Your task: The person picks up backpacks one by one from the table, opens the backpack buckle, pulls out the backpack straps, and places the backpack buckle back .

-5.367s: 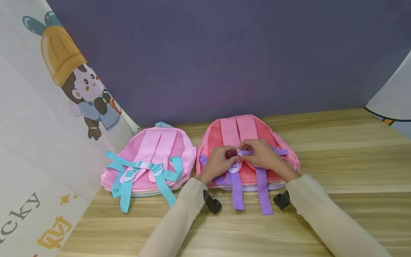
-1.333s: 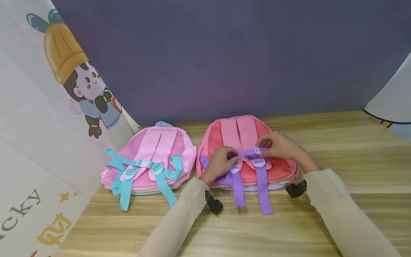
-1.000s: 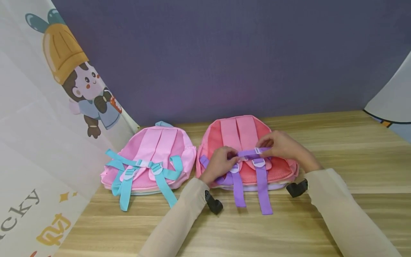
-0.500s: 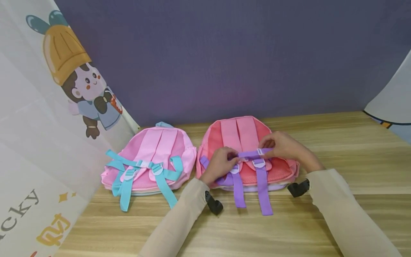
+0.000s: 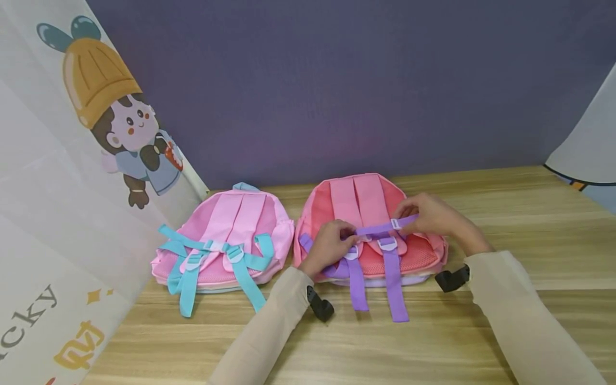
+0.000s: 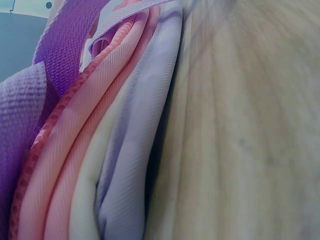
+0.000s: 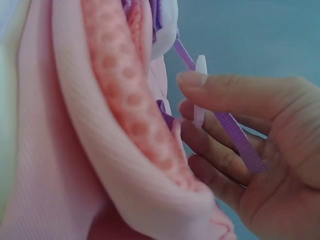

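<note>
A coral-pink backpack (image 5: 370, 192) lies back side up on the wooden table, its purple straps showing. My left hand (image 5: 329, 246) pinches the purple chest strap (image 5: 375, 229) near the middle of the pack. Out to the right, my right hand (image 5: 430, 216) pinches a white plastic slider (image 7: 200, 90) on that strap between thumb and fingers. The strap runs taut between both hands, and its loose end reaches into the right palm. Purple webbing and the pack's layered edge (image 6: 135, 150) fill the left wrist view, where the left hand is out of sight.
Left of it lies a lighter pink backpack (image 5: 240, 219) with turquoise straps (image 5: 192, 286), its buckle fastened. Two purple strap tails (image 5: 395, 289) hang over the near edge onto the table (image 5: 375, 353). A dark panel (image 5: 337, 85) stands behind, a printed white sheet (image 5: 43, 160) at left.
Earlier both hands were close together at the slider. The right hand has since drawn the slider rightward along the purple strap, while the left hand stays by the middle.
</note>
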A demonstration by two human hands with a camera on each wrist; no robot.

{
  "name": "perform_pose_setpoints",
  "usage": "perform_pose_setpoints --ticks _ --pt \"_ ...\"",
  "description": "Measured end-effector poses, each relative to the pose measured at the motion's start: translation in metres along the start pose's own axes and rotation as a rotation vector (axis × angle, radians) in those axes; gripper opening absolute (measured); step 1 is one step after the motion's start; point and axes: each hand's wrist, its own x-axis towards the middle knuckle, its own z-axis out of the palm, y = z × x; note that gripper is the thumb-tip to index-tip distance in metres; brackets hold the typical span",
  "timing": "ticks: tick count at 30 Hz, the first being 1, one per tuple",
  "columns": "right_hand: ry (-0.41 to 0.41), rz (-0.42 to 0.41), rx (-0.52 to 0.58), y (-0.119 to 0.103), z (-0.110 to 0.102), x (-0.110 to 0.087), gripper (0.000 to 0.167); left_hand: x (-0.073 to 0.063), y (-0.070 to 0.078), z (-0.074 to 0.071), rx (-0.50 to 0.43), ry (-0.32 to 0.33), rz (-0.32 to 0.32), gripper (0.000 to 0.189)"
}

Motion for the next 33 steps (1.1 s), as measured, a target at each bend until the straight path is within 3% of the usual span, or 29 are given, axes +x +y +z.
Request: perform_pose_setpoints --ticks 10,18,33 --pt "0.029 -0.011 0.022 -0.001 0.001 -0.011 0.020 -0.010 -0.004 -0.003 0.010 0.003 0.041 0.019" --pt "0.031 0.041 0.028 -0.005 0.005 -0.021 0.022 -0.021 -0.007 -0.007 0.001 -0.012 0.059 0.019" --pt "0.015 0.071 0.063 0.000 -0.006 -0.027 0.025 -0.022 -0.005 -0.007 0.005 -0.016 0.045 0.020"
